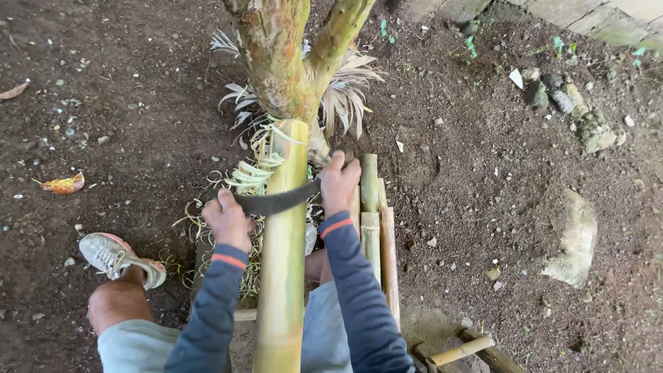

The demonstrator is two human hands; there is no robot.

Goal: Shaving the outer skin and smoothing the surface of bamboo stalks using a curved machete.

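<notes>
With both hands, left [226, 220] and right [339, 183], clenched on the blade [276, 202], I judge the pole [283, 242] barely half scraped: shavings [252, 173] piled, 1 long stretch left.

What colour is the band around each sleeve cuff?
Orange-red, on dark blue sleeves; the cuff bands show best in the head view.

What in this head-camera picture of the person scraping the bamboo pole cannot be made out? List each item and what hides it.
- Head view: near end of the bamboo pole, cut off by the bottom edge.
- Ends of the dark blade, covered by the left hand and right hand.
- Top of the tree trunk, cut off by the top edge.
- The person's right foot, hidden behind the arm and pole.
</notes>
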